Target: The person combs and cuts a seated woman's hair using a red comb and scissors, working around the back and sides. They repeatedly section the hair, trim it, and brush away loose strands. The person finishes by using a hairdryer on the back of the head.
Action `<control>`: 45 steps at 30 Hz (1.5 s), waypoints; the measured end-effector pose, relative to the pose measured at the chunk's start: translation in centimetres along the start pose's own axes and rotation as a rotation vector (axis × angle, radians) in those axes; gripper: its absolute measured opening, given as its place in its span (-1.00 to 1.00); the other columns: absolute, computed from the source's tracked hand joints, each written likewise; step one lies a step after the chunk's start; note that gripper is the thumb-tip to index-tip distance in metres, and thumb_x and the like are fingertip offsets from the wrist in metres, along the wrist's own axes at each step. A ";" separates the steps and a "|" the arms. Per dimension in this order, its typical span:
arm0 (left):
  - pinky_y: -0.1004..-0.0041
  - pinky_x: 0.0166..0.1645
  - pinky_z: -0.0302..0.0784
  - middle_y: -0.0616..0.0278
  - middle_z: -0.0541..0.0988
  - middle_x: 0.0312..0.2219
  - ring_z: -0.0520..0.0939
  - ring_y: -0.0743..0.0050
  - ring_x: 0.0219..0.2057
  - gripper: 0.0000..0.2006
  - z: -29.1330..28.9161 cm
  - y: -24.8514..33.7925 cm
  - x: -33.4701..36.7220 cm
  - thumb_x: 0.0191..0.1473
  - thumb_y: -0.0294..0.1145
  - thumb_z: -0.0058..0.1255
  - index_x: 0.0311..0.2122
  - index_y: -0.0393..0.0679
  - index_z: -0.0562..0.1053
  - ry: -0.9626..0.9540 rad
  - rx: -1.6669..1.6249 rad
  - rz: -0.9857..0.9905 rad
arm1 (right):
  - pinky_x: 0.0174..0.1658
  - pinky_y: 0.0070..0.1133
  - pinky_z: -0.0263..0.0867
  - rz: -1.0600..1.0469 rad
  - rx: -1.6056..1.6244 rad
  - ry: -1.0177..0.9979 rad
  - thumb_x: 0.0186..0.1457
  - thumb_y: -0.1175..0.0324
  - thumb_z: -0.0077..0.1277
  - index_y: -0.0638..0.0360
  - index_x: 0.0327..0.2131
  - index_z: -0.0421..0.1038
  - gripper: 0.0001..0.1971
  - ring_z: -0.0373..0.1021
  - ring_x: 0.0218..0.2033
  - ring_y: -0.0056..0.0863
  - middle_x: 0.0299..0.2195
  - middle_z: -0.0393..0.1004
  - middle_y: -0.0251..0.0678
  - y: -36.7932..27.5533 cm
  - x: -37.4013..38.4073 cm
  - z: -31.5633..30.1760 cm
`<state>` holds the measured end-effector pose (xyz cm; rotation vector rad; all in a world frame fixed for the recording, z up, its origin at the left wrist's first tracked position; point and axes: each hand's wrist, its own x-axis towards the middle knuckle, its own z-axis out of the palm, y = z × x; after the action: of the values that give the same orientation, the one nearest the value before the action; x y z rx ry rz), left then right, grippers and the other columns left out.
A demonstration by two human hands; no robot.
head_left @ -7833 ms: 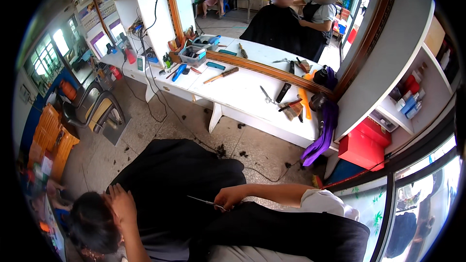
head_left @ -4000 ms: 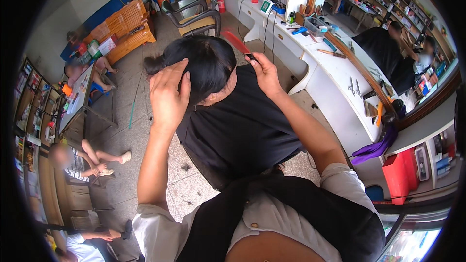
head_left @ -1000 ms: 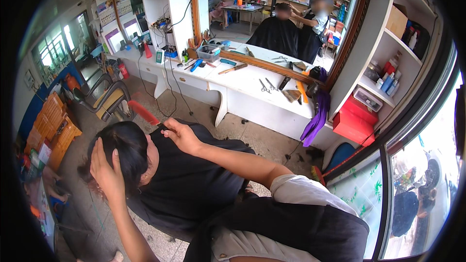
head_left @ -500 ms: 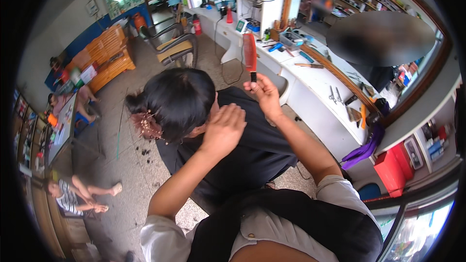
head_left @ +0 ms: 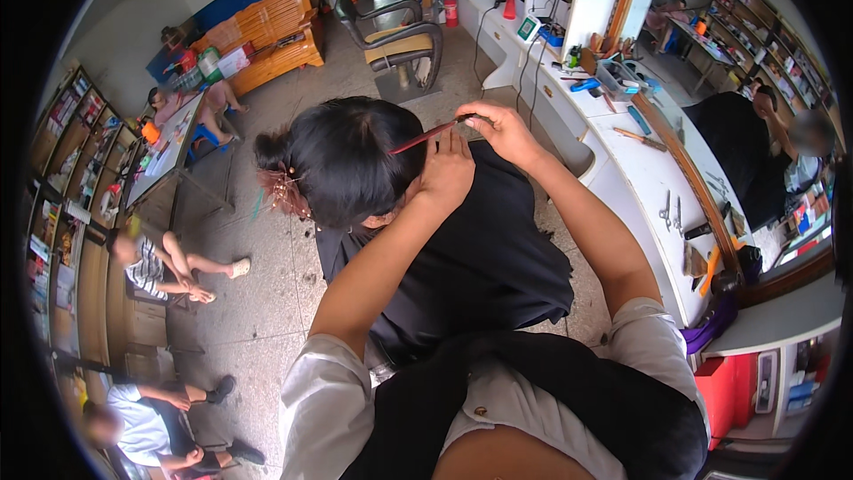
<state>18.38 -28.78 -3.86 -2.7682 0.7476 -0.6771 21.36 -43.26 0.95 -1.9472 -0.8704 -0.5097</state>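
Note:
A seated person with dark hair (head_left: 351, 156) is right in front of me, draped in a black cape (head_left: 480, 249). Beaded hair decorations (head_left: 286, 194) sit at the back of that head. Between thumb and fingers, my right hand (head_left: 505, 135) grips a red comb (head_left: 425, 137) by its dark handle end. The comb's far end meets the hair at the front of the head. Beneath the comb, my left hand (head_left: 447, 169) lies with fingers stretched out beside the person's forehead, holding nothing that I can see.
Along the right runs a white counter (head_left: 613, 147) with scissors (head_left: 671, 212), a plastic bin (head_left: 619, 78) and a mirror behind. An armchair (head_left: 398, 44) stands beyond the seated person. A wooden bench (head_left: 258, 36) and several people (head_left: 151, 267) are at the left.
My right hand has brought the comb down and left from upright in the air to the front hair. My left hand stays by the forehead. The view has shifted, showing another seated person at lower left.

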 end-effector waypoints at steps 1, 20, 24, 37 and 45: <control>-0.04 0.21 -0.08 -0.10 0.33 0.03 0.18 0.02 0.17 -0.56 0.1 -0.1 -0.1 0.03 -0.37 -0.26 0.00 -0.41 0.31 -0.020 0.018 -0.004 | -0.18 -0.57 0.29 0.030 0.014 -0.033 0.03 0.54 -0.05 0.20 -0.22 0.41 -0.80 0.42 -0.28 -0.37 -0.29 0.48 -0.21 0.1 0.4 -0.1; 0.03 0.21 -0.02 -0.03 0.33 0.02 0.25 0.13 0.12 -0.45 -1.2 0.8 -0.8 0.01 -0.12 -0.08 0.01 -0.35 0.29 -0.160 0.306 -0.053 | -0.05 -0.43 0.23 -0.481 -0.199 -0.180 -0.06 0.56 -0.06 0.15 -0.30 0.45 -0.80 0.34 -0.12 -0.28 -0.18 0.43 -0.29 5.1 2.3 -0.3; 0.02 0.22 -0.06 0.00 0.33 0.02 0.22 0.16 0.15 -0.46 -0.4 0.5 -0.7 0.01 -0.14 -0.08 0.02 -0.34 0.29 -0.128 0.207 -0.107 | -0.10 -0.46 0.28 -0.423 0.032 -0.075 -0.06 0.57 -0.04 0.18 -0.28 0.44 -0.79 0.37 -0.16 -0.27 -0.22 0.45 -0.27 5.5 3.2 -0.2; 0.09 0.23 -0.03 0.03 0.31 0.05 0.18 0.18 0.18 -0.46 -0.3 0.6 -0.3 0.04 -0.15 -0.11 0.04 -0.35 0.26 -0.221 0.237 -0.118 | -0.14 -0.46 0.31 -0.460 0.134 -0.094 -0.04 0.57 -0.07 0.17 -0.31 0.43 -0.82 0.37 -0.20 -0.27 -0.27 0.46 -0.28 9.4 5.3 4.4; 0.13 0.25 -0.08 0.01 0.28 0.06 0.16 0.16 0.18 -0.45 -0.9 0.7 0.2 0.04 -0.14 -0.10 0.04 -0.36 0.25 -0.289 0.284 -0.091 | -0.17 -0.47 0.32 -0.446 0.330 -0.045 -0.05 0.61 -0.06 0.20 -0.32 0.41 -0.83 0.38 -0.20 -0.26 -0.26 0.46 -0.28 11.4 5.9 4.7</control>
<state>17.75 -29.55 -3.22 -2.5702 0.4311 -0.3525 33.80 -40.85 -4.13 -1.4703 -1.3388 -0.5391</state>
